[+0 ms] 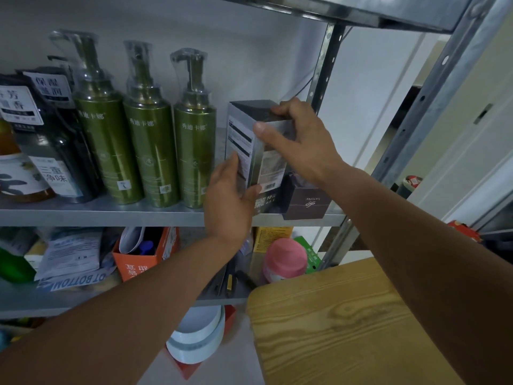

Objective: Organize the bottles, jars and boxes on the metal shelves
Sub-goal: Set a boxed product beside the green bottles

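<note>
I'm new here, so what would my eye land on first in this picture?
Both hands grip a tall silver-grey box at the right end of the metal shelf, the left hand low on it, the right hand around its top. Just left of it, three green pump bottles stand in a row.

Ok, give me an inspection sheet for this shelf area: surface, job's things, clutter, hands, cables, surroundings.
Surface: metal shelf, items standing in a row.
Job's things: silver box upright, right of three green pump bottles; small dark box at its right.
Clutter: lower shelf holds an orange box, pink-capped bottle, packets.
Hands: left hand grips the silver box low; right hand grips its top.
Cables: nothing seen.
Surroundings: wooden board lower right; white wall behind.
</note>
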